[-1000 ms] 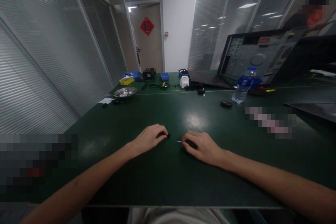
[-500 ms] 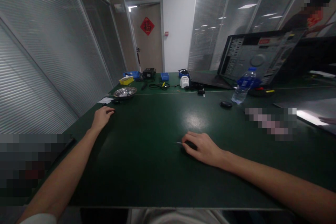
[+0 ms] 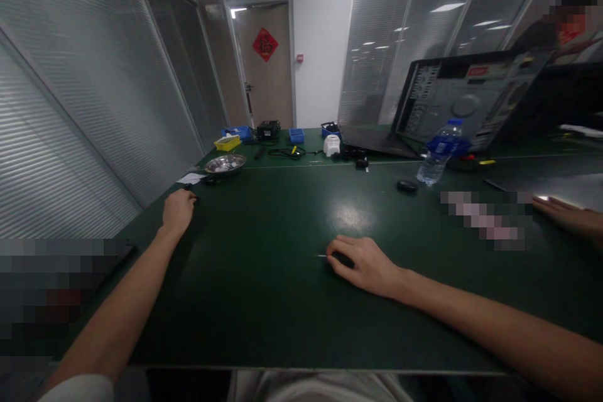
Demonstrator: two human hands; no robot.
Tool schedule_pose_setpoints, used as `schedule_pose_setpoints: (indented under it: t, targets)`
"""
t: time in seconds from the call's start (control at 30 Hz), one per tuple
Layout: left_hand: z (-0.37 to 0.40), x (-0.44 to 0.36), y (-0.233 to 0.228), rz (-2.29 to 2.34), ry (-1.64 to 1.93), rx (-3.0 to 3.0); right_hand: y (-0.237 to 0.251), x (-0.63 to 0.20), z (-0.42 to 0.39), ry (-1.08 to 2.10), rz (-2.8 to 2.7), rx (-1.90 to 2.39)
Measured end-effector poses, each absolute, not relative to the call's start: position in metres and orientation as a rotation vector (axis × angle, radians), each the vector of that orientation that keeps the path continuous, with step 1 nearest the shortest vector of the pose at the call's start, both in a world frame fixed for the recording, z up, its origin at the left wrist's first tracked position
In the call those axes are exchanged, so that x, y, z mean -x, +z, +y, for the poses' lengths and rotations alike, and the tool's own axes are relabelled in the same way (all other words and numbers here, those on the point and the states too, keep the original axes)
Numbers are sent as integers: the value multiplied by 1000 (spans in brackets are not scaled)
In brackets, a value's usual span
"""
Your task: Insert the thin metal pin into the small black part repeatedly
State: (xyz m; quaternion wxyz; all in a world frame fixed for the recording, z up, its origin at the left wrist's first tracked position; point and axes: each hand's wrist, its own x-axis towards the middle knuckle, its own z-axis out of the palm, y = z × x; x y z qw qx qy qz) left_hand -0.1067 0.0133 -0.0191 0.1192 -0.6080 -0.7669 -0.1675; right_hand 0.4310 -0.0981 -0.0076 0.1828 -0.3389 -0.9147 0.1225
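My right hand (image 3: 362, 264) rests on the green table (image 3: 254, 301), thumb and forefinger pinched together. A thin, pale, pointed tip (image 3: 321, 256) sticks out to the left from between those fingers; the rest of it is hidden. At the table's left side, my left hand (image 3: 179, 210) is closed, its fingertips curled at a small dark item that I cannot make out. Just beyond the left hand are small black objects (image 3: 208, 180), a sheet of white paper (image 3: 191, 178) and a shiny metal bowl (image 3: 226, 164) with small pieces in it.
A black computer mouse (image 3: 407, 186) and a water bottle (image 3: 440, 151) stand right of centre. An open computer case (image 3: 464, 100) stands behind them. Cables (image 3: 287, 152), a white device (image 3: 331, 146) and a yellow tray (image 3: 227, 142) line the back. Another person's hand (image 3: 565, 210) reaches in at right.
My left hand has shifted slightly left, toward the table's side. My right hand stays where it was. The other person's hand has come further into view from the right.
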Motion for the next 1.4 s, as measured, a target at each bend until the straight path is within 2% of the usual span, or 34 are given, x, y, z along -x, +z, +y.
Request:
schedule_pose_setpoints:
  t: [0.33, 0.47, 0.6, 0.77, 0.9, 1.03, 1.4]
  targets:
    - [9, 103, -15, -2333, -499, 1719, -7, -431, -99, 316, -2578, 960]
    - [13, 84, -7, -2335, -614, 1935, -7, -431, -98, 303, -2562, 984]
    - [4, 14, 6, -2193, -758, 2433, -6, -432, -97, 310, -2543, 1009]
    - [-50, -112, 9, -1600, -907, 3167, -8, -431, -96, 276, -2524, 1060]
    - [-93, -171, 2, -1455, -943, 3298, -10, -431, -97, 252, -2525, 1072]
    - [-106, -181, 0, -1618, -976, 3225, -12, -430, -97, 234, -2523, 1057]
    - [-103, -175, -5, -1617, -1061, 3159, -9, -429, -99, 225, -2535, 1022]
